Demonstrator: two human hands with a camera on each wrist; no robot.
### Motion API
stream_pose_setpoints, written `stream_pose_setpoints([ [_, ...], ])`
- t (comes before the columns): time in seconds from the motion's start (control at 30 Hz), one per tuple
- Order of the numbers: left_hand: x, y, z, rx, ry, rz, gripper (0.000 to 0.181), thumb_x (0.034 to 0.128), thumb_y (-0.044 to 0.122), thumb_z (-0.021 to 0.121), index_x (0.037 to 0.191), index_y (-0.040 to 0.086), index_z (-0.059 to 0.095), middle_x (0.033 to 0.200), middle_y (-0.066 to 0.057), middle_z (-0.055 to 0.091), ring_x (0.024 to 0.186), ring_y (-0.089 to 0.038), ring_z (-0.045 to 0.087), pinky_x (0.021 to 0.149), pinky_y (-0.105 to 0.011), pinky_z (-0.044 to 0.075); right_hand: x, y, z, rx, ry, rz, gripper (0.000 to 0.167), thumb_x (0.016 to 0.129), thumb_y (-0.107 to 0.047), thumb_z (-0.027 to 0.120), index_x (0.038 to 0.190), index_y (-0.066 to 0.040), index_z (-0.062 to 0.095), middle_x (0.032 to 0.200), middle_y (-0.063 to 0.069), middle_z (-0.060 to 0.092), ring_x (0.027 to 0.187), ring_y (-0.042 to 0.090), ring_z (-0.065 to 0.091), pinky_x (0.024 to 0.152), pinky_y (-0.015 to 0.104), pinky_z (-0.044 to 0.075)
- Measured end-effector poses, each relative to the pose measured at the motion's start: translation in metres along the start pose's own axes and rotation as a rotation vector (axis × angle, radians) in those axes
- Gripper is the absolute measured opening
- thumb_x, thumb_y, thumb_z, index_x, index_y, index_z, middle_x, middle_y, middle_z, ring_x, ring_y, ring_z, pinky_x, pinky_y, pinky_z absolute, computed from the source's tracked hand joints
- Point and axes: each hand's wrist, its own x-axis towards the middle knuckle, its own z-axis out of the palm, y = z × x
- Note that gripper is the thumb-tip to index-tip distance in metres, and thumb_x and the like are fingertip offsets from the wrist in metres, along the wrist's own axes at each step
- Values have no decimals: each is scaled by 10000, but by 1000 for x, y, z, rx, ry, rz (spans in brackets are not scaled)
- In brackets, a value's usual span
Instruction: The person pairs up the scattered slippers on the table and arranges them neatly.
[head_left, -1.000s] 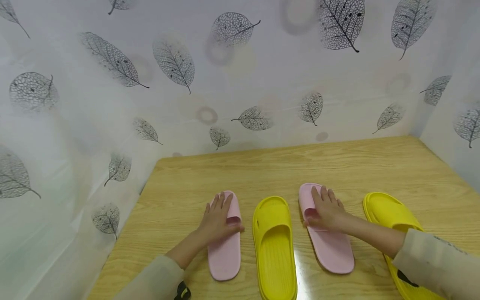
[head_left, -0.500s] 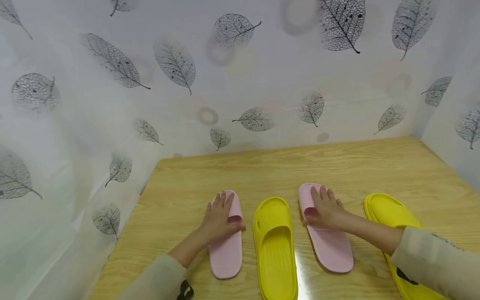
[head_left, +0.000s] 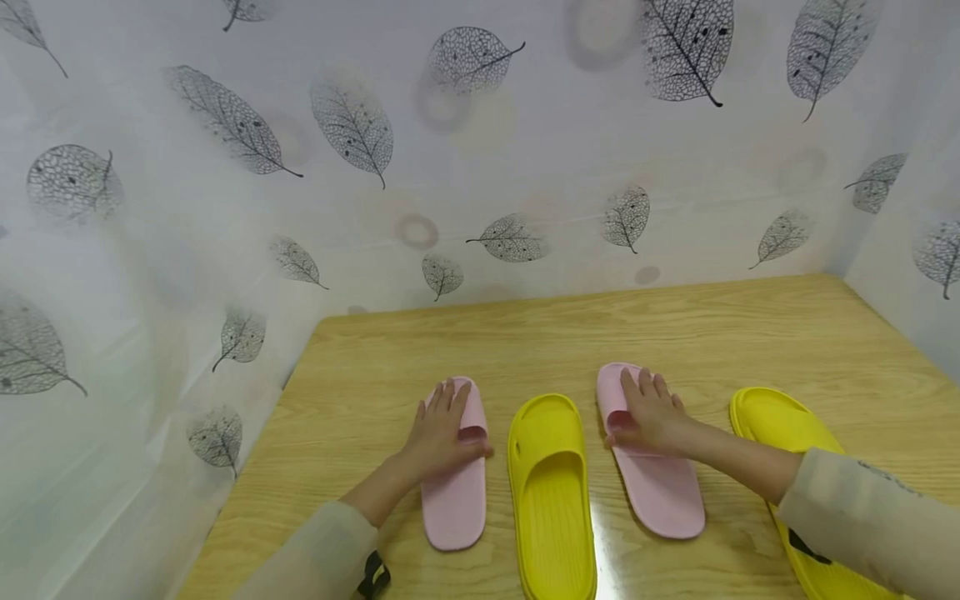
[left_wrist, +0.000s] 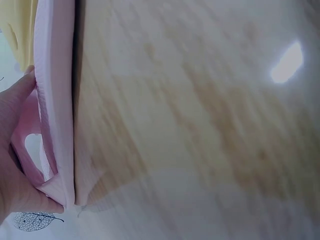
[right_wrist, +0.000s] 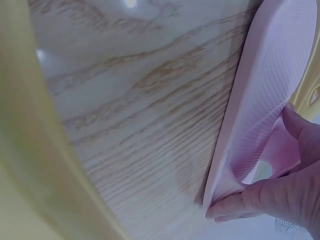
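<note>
Two pink slippers lie apart on the wooden table in the head view. My left hand (head_left: 435,440) grips the left pink slipper (head_left: 456,512) over its strap; in the left wrist view its thumb (left_wrist: 25,87) is at one edge and the fingers (left_wrist: 47,202) at the other. Likewise, my right hand (head_left: 654,423) holds the right pink slipper (head_left: 667,496) across its strap, with its fingers (right_wrist: 232,205) along the slipper's edge. Between them sits a yellow slipper (head_left: 555,521). Both hands cover part of the pink straps.
Another yellow slipper (head_left: 776,421) lies at the right, partly hidden under my right forearm and sleeve (head_left: 847,500). The wooden tabletop (head_left: 570,333) reaches back to a pale leaf-printed sheet (head_left: 525,150), which also hangs along both sides.
Both hands have edged slightly away from me with the pink slippers, most visible at the heel ends. The yellow slippers have stayed in place, apart from a slight view shift.
</note>
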Motion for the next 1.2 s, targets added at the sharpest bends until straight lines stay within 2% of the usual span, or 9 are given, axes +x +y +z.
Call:
stream_pose_setpoints([
  [0.6,7,3,-4,-17,-30,-26,1049,750,588,692,1496,30,208,1528,-284,161,1419,-428,142,1093,-650,134,8,0,-1,-3,8,-11,1032,735,-368,752,1410,134,154,1387,505,82,1277,668,94,963,773,167],
  [1.2,13,2,-1,-1,-10,-23,1037,755,596,683,1496,38,218,1525,-286,168,1421,-417,145,1098,-638,139,15,-1,-4,3,-28,5,1039,756,-368,726,1427,137,115,1402,497,46,1301,649,51,988,765,127],
])
